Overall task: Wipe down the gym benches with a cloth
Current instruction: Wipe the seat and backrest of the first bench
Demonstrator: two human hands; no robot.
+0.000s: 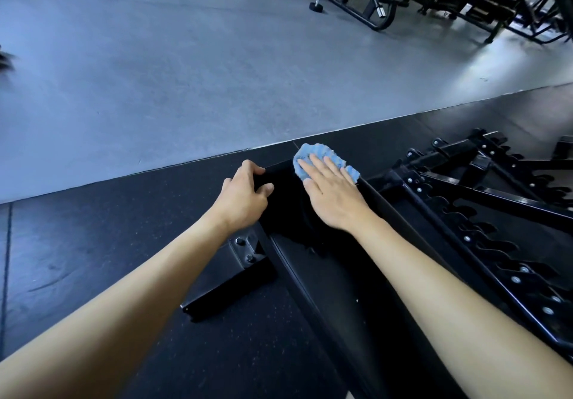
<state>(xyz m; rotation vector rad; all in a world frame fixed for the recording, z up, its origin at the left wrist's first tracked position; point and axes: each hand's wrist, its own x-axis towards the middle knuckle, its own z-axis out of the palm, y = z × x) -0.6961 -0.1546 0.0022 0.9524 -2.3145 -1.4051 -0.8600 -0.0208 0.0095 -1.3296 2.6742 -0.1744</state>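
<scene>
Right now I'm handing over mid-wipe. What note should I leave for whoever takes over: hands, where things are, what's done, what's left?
Left hand: fingers curled over the far left corner of the bench pad, holding it.
Right hand: flat, fingers straight, pressing the blue cloth onto the pad's far end.
Done: the dark pad does not show how much is wiped.
Left, likely: wipe back along the pad toward you.

Dim foreground, window glare on floor (483, 67) upper right, wide-angle edge distortion.
</scene>
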